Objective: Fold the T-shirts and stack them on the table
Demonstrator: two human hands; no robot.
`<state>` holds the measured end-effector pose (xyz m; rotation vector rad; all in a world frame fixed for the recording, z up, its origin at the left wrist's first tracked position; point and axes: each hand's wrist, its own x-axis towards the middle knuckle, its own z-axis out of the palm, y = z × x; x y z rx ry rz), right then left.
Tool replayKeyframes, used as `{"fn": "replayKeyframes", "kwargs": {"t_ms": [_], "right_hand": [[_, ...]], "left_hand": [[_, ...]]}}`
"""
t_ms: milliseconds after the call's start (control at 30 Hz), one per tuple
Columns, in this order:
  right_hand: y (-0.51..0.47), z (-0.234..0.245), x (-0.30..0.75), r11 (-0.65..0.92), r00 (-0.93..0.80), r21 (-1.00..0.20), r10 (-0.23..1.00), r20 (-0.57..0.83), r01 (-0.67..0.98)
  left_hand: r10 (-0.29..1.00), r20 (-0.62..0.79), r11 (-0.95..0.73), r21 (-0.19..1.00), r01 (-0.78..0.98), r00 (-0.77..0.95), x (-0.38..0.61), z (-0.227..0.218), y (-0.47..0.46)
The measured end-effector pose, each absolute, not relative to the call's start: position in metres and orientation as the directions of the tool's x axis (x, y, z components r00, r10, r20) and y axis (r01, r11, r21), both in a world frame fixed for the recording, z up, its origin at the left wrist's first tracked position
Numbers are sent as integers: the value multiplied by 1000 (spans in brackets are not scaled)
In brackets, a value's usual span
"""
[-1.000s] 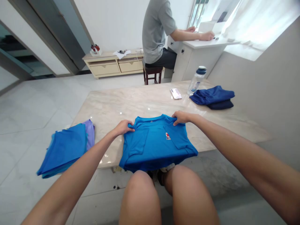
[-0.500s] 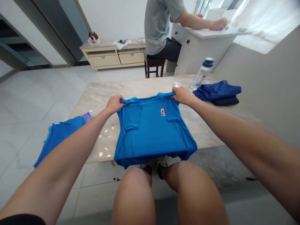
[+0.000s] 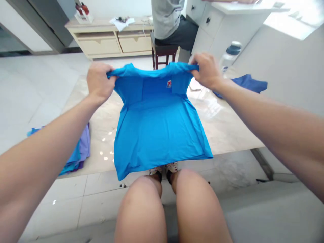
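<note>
A bright blue T-shirt (image 3: 162,125) is stretched between my two hands, its neckline away from me and its hem towards my knees. My left hand (image 3: 100,79) pinches the left shoulder area. At the other shoulder, my right hand (image 3: 206,71) grips the fabric between thumb and fingers. The upper part is lifted off the low marble-look table (image 3: 101,135), and the hem lies near the table's front edge. A small white patch with a red star (image 3: 169,83) shows on the chest. Both sleeves are folded inward.
A stack of blue and purple clothes (image 3: 84,141) lies at the table's left, partly behind my forearm. Dark blue cloth (image 3: 249,83) and a clear bottle (image 3: 229,55) are at the right. Beyond, a person (image 3: 167,23) sits on a stool (image 3: 164,50) near a wooden low cabinet (image 3: 98,45).
Both hands have risen and moved farther apart, lifting the T-shirt's shoulders off the table. The shirt's body is now spread longer and flatter. My view has tilted downward.
</note>
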<state>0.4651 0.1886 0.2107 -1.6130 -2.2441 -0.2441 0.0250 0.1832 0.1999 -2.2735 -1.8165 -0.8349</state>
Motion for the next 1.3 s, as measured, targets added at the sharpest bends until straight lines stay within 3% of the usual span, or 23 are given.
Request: {"fn": "replayKeyframes", "kwargs": {"t_ms": [167,467,533,667,800,967,1100,1300], "right_hand": [[94,177,497,493,-447,-111,847,288,863],[-47,147,498,471,-487,-178,872,-55,864],[-61,144,500,517,-539,-193,838,-87,834],[-73,138,514,606,-664,-275,703,-255,747],[-69,119,519,579,-642,-313,752,-150,753],[-62,66,491,573,-590,-282,807,26,770],[-50,37,471,524,-526,-247,848,63,815],[-15,37,457,488,-488,-232,871,60,841]], "left_hand": [[833,457,-425,171,889,311,18,180,83],[895,209,-443,302,844,395,16,131,-59],[897,168,-442,331,834,409,9,126,-71],[804,-50,-520,423,742,592,-5,121,-89],[851,-50,-448,449,773,522,-2,108,-94],[948,3,-302,312,901,317,24,61,-80],[945,24,-325,205,923,327,30,34,-52],[925,-2,-373,195,907,381,12,36,14]]}}
